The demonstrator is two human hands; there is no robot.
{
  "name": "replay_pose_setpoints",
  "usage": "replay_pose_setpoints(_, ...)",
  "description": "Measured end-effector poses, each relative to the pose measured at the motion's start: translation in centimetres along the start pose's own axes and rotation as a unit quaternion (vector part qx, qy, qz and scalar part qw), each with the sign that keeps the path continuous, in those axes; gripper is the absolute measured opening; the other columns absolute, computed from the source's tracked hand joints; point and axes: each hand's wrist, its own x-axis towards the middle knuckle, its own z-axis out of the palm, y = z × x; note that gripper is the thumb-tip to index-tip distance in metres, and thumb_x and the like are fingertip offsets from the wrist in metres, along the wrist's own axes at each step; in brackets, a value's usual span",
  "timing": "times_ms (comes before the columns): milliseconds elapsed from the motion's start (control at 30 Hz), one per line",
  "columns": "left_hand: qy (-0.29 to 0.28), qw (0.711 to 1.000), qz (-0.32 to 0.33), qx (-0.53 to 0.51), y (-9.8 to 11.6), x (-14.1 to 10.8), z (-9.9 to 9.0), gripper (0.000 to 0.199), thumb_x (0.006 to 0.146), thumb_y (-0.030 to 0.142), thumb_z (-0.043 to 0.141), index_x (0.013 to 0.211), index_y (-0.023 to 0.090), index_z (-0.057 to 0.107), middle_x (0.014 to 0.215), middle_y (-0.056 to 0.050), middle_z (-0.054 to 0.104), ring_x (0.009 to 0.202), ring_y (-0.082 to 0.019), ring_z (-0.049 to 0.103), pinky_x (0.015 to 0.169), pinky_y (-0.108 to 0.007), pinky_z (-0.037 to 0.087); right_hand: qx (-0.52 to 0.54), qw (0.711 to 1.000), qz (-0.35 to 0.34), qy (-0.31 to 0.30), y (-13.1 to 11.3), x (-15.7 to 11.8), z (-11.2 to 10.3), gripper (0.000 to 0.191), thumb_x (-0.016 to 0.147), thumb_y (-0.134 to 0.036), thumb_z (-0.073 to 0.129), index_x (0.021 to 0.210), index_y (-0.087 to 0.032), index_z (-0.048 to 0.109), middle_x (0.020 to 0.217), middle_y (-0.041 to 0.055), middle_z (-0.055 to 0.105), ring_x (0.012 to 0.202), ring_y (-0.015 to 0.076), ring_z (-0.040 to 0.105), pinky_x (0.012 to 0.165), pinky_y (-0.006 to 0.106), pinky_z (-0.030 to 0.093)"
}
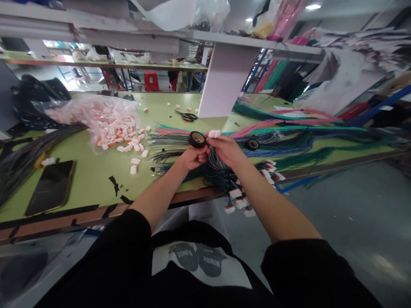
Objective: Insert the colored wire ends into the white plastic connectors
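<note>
My left hand (194,158) is closed on a roll of black tape (197,139), held up over the wires. Close beside it, my right hand (227,150) grips a white connector (214,134) with thin wires running down from it. The two hands nearly touch. Below them lies a bundle of dark wires (215,171), and finished-looking white connectors (240,201) hang from its ends over the table's front edge. Loose wires with bare tips (157,141) fan out to the left of my hands. A second tape roll (253,144) rests on the wires at the right.
A clear bag of white and orange connectors (109,124) spills onto the green table (93,171). Black-handled scissors (186,116) lie near the white upright panel (224,81). A phone (51,186) and tape scraps (114,185) are at the left. Long coloured wires (305,128) stretch right.
</note>
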Motion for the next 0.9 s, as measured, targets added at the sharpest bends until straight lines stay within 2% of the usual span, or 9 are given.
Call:
replay_pose_setpoints(133, -0.012, 0.991, 0.093, 0.093, 0.0, -0.2, 0.2, 0.017, 0.065, -0.001, 0.057, 0.071, 0.013, 0.049, 0.053, 0.006, 0.051, 0.037, -0.001, 0.038, 0.038, -0.014, 0.028, 0.01, 0.997, 0.041, 0.071, -0.4, -0.1, -0.5, 0.027, 0.048, -0.035, 0.077, 0.062, -0.017, 0.062, 0.06, -0.003, 0.06, 0.052, 0.0084, 0.051, 0.052, 0.024, 0.04)
replay_pose_setpoints(233, -0.024, 0.976, 0.112, 0.185, 0.5, -0.5, 0.1, 0.012, 0.066, 0.003, 0.055, 0.074, 0.012, 0.055, 0.056, 0.006, 0.053, 0.041, -0.003, 0.045, 0.044, -0.016, 0.035, -0.034, 0.993, 0.048, 0.106, -0.7, -0.3, -1.1, 0.031, 0.043, -0.036, 0.08, 0.06, -0.017, 0.061, 0.057, -0.0034, 0.059, 0.054, 0.0103, 0.052, 0.055, 0.026, 0.041)
replay_pose_setpoints(300, -0.036, 0.964, 0.123, 0.234, 0.7, -0.7, 0.0, 0.001, 0.071, 0.012, 0.055, 0.072, 0.011, 0.056, 0.054, 0.005, 0.052, 0.043, -0.005, 0.047, 0.047, -0.018, 0.038, -0.09, 0.99, 0.021, 0.107, -0.9, -0.4, -1.3, 0.031, 0.044, -0.037, 0.079, 0.061, -0.017, 0.064, 0.059, -0.0028, 0.059, 0.056, 0.0115, 0.052, 0.057, 0.027, 0.04)
replay_pose_setpoints(400, -0.018, 0.948, 0.17, 0.267, 0.5, -0.5, -0.1, 0.012, 0.071, 0.02, 0.062, 0.074, 0.013, 0.052, 0.052, 0.006, 0.05, 0.042, -0.005, 0.046, 0.046, -0.018, 0.036, -0.18, 0.977, -0.052, 0.101, -0.9, -0.5, -1.2, 0.025, 0.052, -0.039, 0.075, 0.061, -0.017, 0.065, 0.063, -0.002, 0.058, 0.06, 0.0125, 0.051, 0.059, 0.028, 0.039)
replay_pose_setpoints(600, 0.05, 0.904, 0.226, 0.359, 0.0, -0.2, -0.2, 0.01, 0.072, 0.021, 0.061, 0.071, 0.012, 0.057, 0.046, 0.008, 0.043, 0.039, -0.004, 0.037, 0.043, -0.018, 0.029, -0.4, 0.898, -0.168, 0.075, -0.3, -0.3, -0.7, 0.015, 0.07, -0.033, 0.061, 0.07, -0.019, 0.067, 0.067, 0.0003, 0.055, 0.071, 0.0159, 0.051, 0.068, 0.03, 0.039)
replay_pose_setpoints(667, 0.086, 0.882, 0.245, 0.393, 0.2, -0.2, -0.3, 0.011, 0.074, 0.021, 0.059, 0.067, 0.012, 0.059, 0.045, 0.007, 0.043, 0.04, -0.004, 0.037, 0.045, -0.019, 0.03, -0.421, 0.889, -0.173, 0.045, -0.3, -0.2, -0.8, 0.019, 0.072, -0.031, 0.057, 0.086, -0.02, 0.066, 0.077, 0.0017, 0.059, 0.075, 0.017, 0.053, 0.07, 0.031, 0.041)
replay_pose_setpoints(767, 0.129, 0.841, 0.267, 0.452, 0.5, -0.3, -0.2, 0.009, 0.074, 0.015, 0.056, 0.072, 0.013, 0.065, 0.056, 0.004, 0.056, 0.052, -0.008, 0.047, 0.055, -0.02, 0.037, -0.456, 0.88, -0.131, -0.017, -0.3, 0.0, -1.2, 0.03, 0.075, -0.027, 0.05, 0.103, -0.019, 0.059, 0.088, 0.0042, 0.062, 0.077, 0.0181, 0.055, 0.071, 0.032, 0.043)
replay_pose_setpoints(833, 0.151, 0.809, 0.281, 0.493, 0.6, -0.4, -0.1, 0.014, 0.073, 0.01, 0.054, 0.077, 0.014, 0.067, 0.072, 0.001, 0.065, 0.067, -0.011, 0.056, 0.066, -0.021, 0.041, -0.532, 0.839, -0.105, -0.052, -0.5, 0.1, -1.3, 0.03, 0.077, -0.025, 0.046, 0.102, -0.017, 0.059, 0.096, 0.0082, 0.063, 0.084, 0.0211, 0.057, 0.075, 0.035, 0.043)
replay_pose_setpoints(900, 0.172, 0.782, 0.289, 0.525, 0.6, -0.4, 0.1, 0.018, 0.073, 0.008, 0.053, 0.081, 0.015, 0.068, 0.082, -0.001, 0.067, 0.078, -0.013, 0.058, 0.074, -0.022, 0.042, -0.624, 0.772, -0.095, -0.068, -0.8, 0.2, -1.1, 0.03, 0.078, -0.023, 0.043, 0.102, -0.016, 0.06, 0.109, 0.0123, 0.062, 0.097, 0.0257, 0.056, 0.082, 0.04, 0.041)
